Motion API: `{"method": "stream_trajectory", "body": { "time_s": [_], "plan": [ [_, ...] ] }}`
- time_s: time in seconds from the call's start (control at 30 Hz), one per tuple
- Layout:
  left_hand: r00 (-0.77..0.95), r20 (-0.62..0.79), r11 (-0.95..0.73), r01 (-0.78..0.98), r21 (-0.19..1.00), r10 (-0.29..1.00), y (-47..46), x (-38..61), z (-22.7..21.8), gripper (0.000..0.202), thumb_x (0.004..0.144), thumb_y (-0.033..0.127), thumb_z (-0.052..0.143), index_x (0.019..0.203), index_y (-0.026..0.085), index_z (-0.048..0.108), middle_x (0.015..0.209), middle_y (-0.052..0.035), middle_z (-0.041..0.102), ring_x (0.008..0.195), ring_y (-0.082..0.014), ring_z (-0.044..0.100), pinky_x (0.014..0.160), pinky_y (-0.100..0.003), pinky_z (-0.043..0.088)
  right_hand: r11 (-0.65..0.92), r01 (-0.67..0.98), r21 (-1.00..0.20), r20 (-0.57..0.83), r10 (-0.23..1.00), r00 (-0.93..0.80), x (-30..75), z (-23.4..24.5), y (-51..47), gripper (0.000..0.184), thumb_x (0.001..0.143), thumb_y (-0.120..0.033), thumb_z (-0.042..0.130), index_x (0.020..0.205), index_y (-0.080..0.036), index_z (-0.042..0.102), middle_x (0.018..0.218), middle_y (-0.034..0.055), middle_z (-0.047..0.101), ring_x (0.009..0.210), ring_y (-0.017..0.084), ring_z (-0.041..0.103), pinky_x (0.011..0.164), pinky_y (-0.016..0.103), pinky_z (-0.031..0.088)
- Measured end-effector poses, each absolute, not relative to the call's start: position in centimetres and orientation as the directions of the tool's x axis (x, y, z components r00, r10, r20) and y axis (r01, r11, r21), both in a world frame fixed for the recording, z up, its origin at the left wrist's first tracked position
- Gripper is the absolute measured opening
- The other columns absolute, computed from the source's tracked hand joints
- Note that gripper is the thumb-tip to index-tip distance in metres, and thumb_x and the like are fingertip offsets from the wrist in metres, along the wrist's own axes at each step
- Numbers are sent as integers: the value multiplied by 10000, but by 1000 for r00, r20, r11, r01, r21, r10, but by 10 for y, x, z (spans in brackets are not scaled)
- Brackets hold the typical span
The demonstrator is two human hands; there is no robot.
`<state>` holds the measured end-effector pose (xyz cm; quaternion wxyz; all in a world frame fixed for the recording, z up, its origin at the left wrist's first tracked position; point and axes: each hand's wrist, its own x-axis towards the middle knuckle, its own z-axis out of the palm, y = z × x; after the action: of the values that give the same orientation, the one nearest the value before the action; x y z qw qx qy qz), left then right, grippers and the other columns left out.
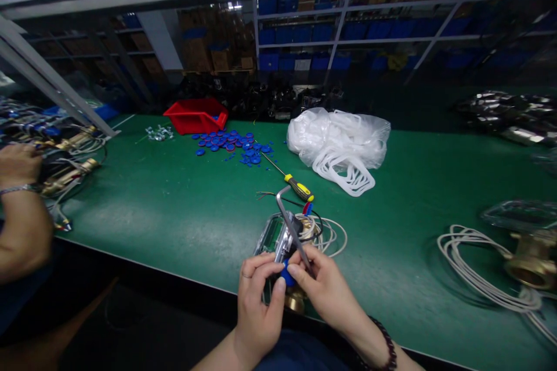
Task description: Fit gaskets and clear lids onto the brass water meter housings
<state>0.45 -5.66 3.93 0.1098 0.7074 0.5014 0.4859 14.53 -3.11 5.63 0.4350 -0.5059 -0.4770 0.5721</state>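
Note:
My right hand (324, 287) is closed round an L-shaped grey hex key (289, 223), its bent end pointing up and away from me. Its fingertips also meet a round blue cap (287, 274). From the other side, my left hand (261, 307) pinches this cap between thumb and fingers. Under both hands, at the bench edge, is a meter-like device (272, 235) with a clear cover, a brass fitting (295, 301) and a coiled pale cable (335, 235). My fingers hide part of the device.
Beyond the device lie a yellow-black screwdriver (299, 188), scattered blue caps (226, 140), a red bin (195, 116), small metal screws (159, 133) and a plastic bag with white gaskets (339, 142). Another brass device (533, 264) sits right. A co-worker's arm (21, 220) is at left.

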Motion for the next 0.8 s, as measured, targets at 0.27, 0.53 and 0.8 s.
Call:
{"method": "stream_trajectory", "body": {
  "time_s": [0.27,0.53,0.8],
  "plan": [
    [-90,583,-401,641,654,807,-52,18,47,34,806,225,610,838,215,617,877,-34,575,837,-181,599,732,-317,539,-265,-156,-952,-265,964,-19,142,45,-37,472,614,-595,717,674,-167,527,526,-50,441,477,86,350,462,204,290],
    [-98,540,-364,638,679,836,-51,18,51,29,772,192,611,781,205,636,862,-43,572,809,-191,605,711,-326,535,-275,-250,-928,-263,961,-81,140,34,-38,498,648,-626,705,669,-168,511,531,-75,345,444,55,213,400,186,168],
    [-106,511,-323,663,676,853,-48,26,59,117,699,98,553,664,199,600,869,-52,559,833,-201,595,720,-329,523,-150,-183,-972,-150,989,-11,155,35,-55,469,869,-585,481,962,-163,664,619,-23,482,442,78,339,415,191,330]
  ]
}}
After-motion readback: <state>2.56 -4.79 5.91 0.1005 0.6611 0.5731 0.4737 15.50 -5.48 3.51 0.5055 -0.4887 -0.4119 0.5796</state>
